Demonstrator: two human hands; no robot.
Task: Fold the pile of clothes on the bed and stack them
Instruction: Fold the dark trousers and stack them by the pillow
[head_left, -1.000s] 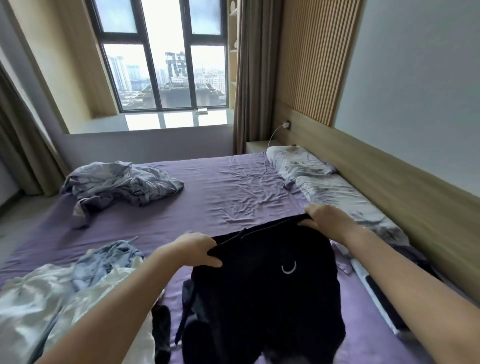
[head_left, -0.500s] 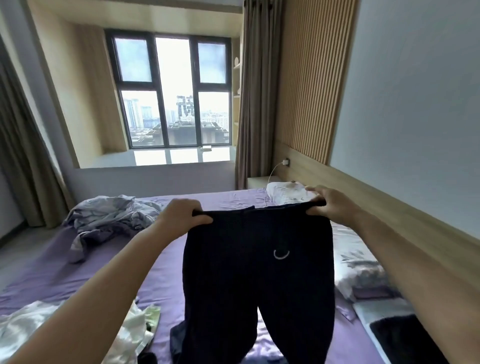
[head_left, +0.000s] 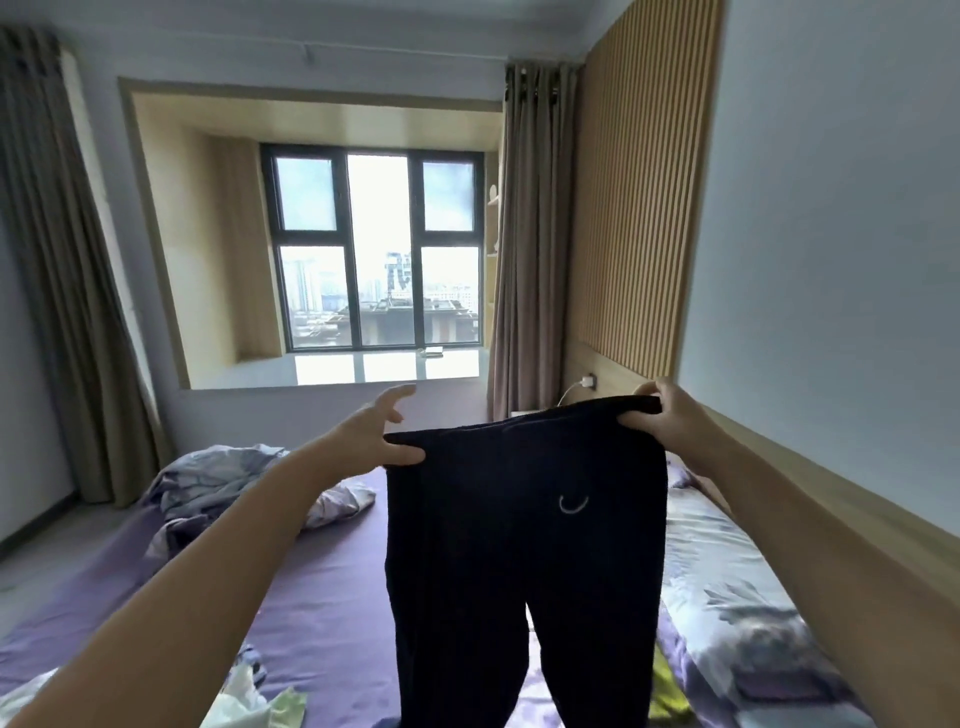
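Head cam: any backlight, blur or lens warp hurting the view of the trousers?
Head view: the window is blown out, so the black trousers read nearly featureless apart from a small pale logo; wide-angle warp bows the curtains and walls; left hand and right hand look slightly soft.

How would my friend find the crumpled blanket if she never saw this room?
Start at the big window and look down to the purple bed. On the bed's far left side, near the brown curtain, lies the crumpled grey-blue blanket. It is the only bunched-up heap there, unlike the dark trousers held up in the air by both hands.
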